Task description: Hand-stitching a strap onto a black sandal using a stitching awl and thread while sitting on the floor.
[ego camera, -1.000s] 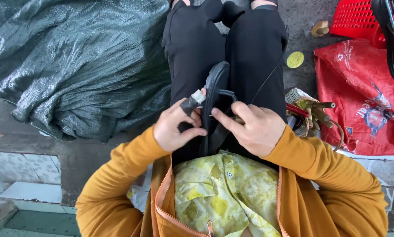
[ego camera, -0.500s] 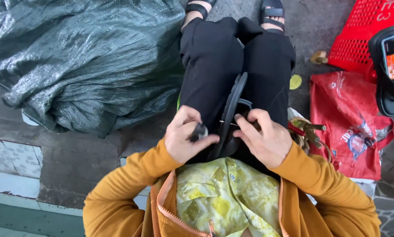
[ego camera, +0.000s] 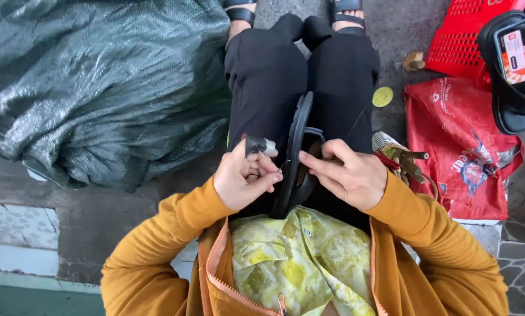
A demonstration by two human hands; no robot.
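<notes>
Both hands on black sandal [ego camera: 296,153] in lap: left hand [ego camera: 245,175] pinched around needle [ego camera: 282,166], right hand [ego camera: 347,175] gripping strap. Red printed bag [ego camera: 458,152] right; round yellow label [ego camera: 382,97] on floor.

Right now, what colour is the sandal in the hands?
Black; the sandal shows best in the head view.

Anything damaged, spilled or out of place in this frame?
Nothing spilled. One oddity: a black sandal stands on edge in the lap rather than on a foot, steadied by the right hand; the left hand pinches a thin needle-like tool against it. Damage can't be made out.
</notes>
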